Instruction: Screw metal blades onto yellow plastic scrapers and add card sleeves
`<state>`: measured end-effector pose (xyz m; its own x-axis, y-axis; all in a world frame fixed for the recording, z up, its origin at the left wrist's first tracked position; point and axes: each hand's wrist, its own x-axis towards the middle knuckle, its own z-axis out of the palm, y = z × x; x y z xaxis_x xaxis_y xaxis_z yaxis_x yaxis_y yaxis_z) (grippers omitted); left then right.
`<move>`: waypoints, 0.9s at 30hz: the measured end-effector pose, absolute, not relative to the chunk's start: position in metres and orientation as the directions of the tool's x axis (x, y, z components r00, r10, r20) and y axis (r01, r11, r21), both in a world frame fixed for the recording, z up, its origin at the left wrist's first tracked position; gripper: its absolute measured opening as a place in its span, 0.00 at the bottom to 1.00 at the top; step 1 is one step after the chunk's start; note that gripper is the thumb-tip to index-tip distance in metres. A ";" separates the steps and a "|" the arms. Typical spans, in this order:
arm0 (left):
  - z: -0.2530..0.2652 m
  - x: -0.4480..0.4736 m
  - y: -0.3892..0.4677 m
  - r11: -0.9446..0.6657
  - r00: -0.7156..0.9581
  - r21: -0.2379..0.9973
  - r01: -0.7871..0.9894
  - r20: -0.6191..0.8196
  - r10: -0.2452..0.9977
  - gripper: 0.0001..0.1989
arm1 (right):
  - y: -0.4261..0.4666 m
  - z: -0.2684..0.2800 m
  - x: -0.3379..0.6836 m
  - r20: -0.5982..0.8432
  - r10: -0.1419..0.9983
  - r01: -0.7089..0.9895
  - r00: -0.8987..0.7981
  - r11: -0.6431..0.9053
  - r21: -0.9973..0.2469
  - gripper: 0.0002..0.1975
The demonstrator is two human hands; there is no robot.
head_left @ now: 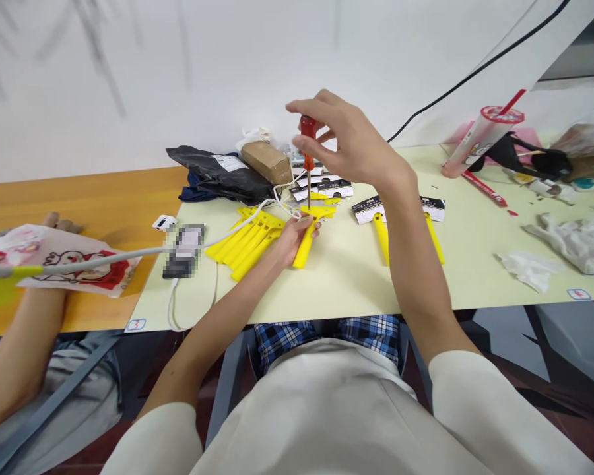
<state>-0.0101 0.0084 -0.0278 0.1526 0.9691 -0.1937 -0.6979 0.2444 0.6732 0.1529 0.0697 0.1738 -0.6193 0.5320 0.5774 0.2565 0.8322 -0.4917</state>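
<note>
My right hand (pixel 349 138) pinches the red handle of a screwdriver (pixel 308 160) between thumb and fingers, with the index finger stretched out over its top. The shaft points straight down at the wide head of a yellow T-shaped plastic handle (pixel 303 254), apparently touching it. Closed round that handle just below its head is my left hand (pixel 293 236), which steadies it on the table. To the left, close by, lies a row of similar yellow handles (pixel 245 247). Two more yellow handles (pixel 382 239) with black-and-white cards (pixel 363 210) lie to the right, partly behind my right forearm.
White cables (pixel 237 231) cross the table near a phone (pixel 184 251). Behind are a black plastic bag (pixel 222 175) and a brown box (pixel 267 161). A drink cup (pixel 482 142) and crumpled wrappers (pixel 529 270) lie right. Another person's arm (pixel 32 336) rests at left.
</note>
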 end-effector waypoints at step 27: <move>-0.035 -0.011 0.011 0.208 0.138 0.684 -0.699 -0.157 0.978 0.17 | 0.062 0.179 0.166 0.575 0.475 0.257 -0.666 0.870 -0.421 0.26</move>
<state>-0.0113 0.0110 -0.0349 0.1381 0.9779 -0.1567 -0.6990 0.2083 0.6841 0.1660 0.0624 0.1789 -0.6662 0.4752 0.5748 0.2569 0.8698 -0.4213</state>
